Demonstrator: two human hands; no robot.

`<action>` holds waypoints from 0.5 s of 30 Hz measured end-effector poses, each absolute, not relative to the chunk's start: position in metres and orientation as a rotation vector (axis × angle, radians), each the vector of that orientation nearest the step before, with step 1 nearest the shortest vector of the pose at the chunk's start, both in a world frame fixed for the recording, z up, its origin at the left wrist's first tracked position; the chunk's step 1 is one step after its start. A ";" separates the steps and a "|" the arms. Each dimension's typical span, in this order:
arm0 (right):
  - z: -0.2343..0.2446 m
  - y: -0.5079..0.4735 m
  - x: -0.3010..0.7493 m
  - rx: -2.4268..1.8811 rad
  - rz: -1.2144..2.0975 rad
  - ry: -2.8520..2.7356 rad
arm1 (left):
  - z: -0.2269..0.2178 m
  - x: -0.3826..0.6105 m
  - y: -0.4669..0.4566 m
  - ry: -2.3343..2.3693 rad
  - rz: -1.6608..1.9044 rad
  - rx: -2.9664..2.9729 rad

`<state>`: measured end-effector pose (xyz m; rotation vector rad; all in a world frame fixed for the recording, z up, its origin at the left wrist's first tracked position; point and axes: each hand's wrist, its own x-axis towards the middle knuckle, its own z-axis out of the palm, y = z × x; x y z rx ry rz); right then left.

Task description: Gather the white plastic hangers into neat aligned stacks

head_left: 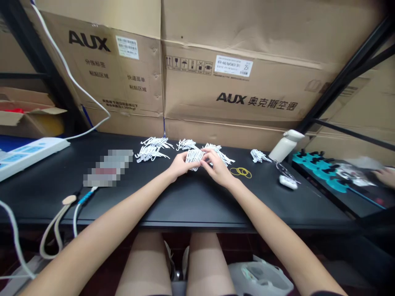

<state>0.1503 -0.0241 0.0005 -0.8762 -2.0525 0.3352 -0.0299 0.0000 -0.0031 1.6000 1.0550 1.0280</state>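
A bundle of thin white hooks (pixel 194 157) is held upright between my two hands above the black table. My left hand (pixel 179 167) is closed around its left side, thumb across the front. At its right edge, my right hand (pixel 217 167) grips with thumb and fingertips. Behind my hands lie more white hook piles: a double pile (pixel 152 150) to the left, a small pile (pixel 187 144) in the middle and another pile (pixel 226 156) partly hidden by my right hand. Yellow rubber bands (pixel 241 172) lie just right of my right wrist.
Cardboard boxes (pixel 191 94) wall off the back. A power strip (pixel 33 154) and a blurred-out device (pixel 108 168) with a cable lie left. Toward the right are a small hook bundle (pixel 258 156), a white bottle (pixel 285 146), a white case (pixel 288 182) and another person's hand (pixel 385 176).
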 end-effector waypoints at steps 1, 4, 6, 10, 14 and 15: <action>0.001 -0.024 0.150 -0.885 0.337 -2.043 | -0.002 -0.030 0.000 1.061 1.039 1.596; 0.000 -0.025 0.149 -0.889 0.350 -2.002 | -0.001 -0.030 -0.001 1.047 1.033 1.609; -0.002 -0.026 0.148 -0.884 0.353 -1.970 | 0.000 -0.030 -0.002 1.031 1.015 1.604; -0.006 -0.024 0.145 -0.928 0.338 -1.859 | 0.000 -0.028 -0.002 1.017 1.024 1.543; -0.010 -0.022 0.145 -1.010 0.358 -1.791 | 0.000 -0.026 0.001 1.007 1.035 1.357; -0.010 -0.022 0.145 -1.027 0.369 -1.797 | 0.000 -0.026 0.003 0.994 1.041 1.303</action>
